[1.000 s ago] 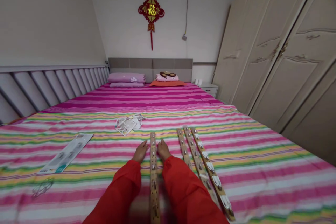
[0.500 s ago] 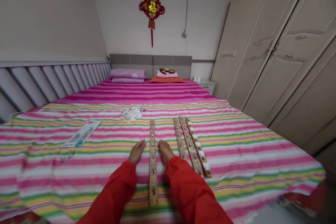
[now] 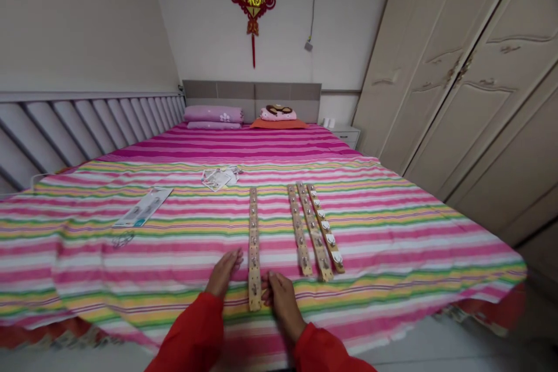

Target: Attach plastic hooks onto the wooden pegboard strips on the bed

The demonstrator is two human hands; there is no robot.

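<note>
A narrow wooden strip (image 3: 254, 256) with a row of small metal hooks lies lengthwise on the striped bedspread, between my two hands. Just left of it is my left hand (image 3: 224, 273), fingers stretched out and holding nothing. My right hand (image 3: 282, 302) is at the strip's near right edge, its fingers loosely bent and apart; whether they touch the wood I cannot tell. Farther right lie two similar wooden strips with metal hooks, a shorter strip (image 3: 299, 229) and a longer strip (image 3: 314, 232). Beside them is a strip with white round pieces (image 3: 325, 226).
A flat clear package (image 3: 143, 207) lies at left, with a small wire-like bundle (image 3: 123, 239) near it. Several white cards (image 3: 221, 177) are piled farther back. Folded purple bedding (image 3: 213, 114) sits by the headboard. A wardrobe (image 3: 457, 99) stands along the right.
My right hand has drawn back toward me along the strip, its fingers now bent. My left hand stays beside the strip. The view has tilted slightly downward.
</note>
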